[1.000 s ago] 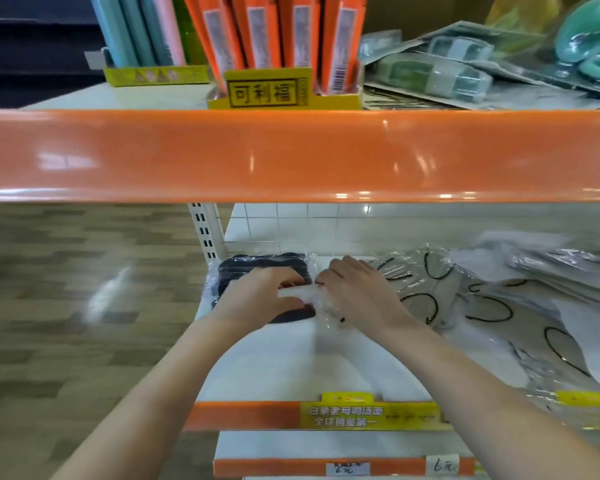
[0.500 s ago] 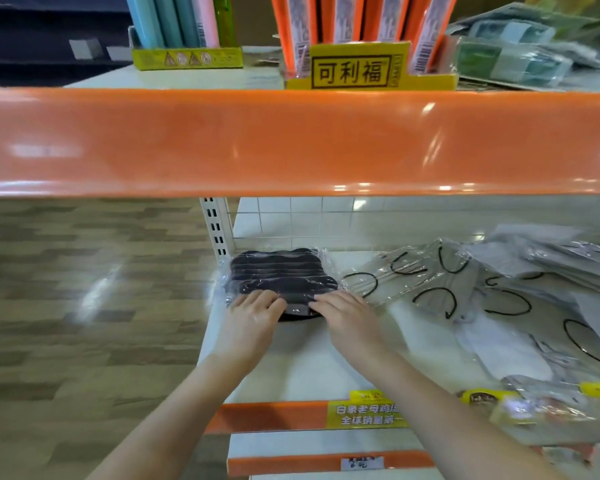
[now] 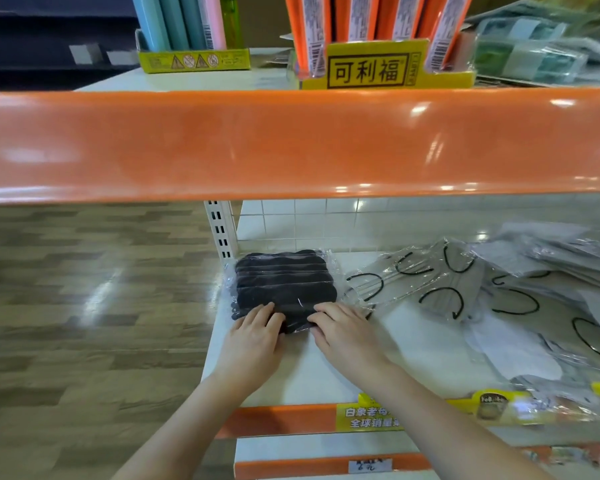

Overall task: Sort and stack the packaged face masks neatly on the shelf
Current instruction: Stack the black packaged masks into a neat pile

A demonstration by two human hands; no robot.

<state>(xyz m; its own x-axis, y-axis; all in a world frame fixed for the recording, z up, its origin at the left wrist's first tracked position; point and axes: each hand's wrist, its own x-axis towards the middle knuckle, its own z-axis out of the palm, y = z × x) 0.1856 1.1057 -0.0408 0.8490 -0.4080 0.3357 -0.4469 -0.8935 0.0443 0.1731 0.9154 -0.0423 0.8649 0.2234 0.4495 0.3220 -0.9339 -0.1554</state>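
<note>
One head-worn view looks forward and down, close to a white shelf (image 3: 412, 355); an orange rail (image 3: 291, 143) crosses above the fingers (image 3: 267, 315), wood floor (image 3: 84, 306) left of them.

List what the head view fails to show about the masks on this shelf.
- Black mask pack: near edge hidden under the left hand and right hand; count unclear.
- Grey mask packs: pile runs off the right edge.
- Yellow shelf label: text partly covered by the right forearm.
- Lower price tag: too small, blurred.
</note>
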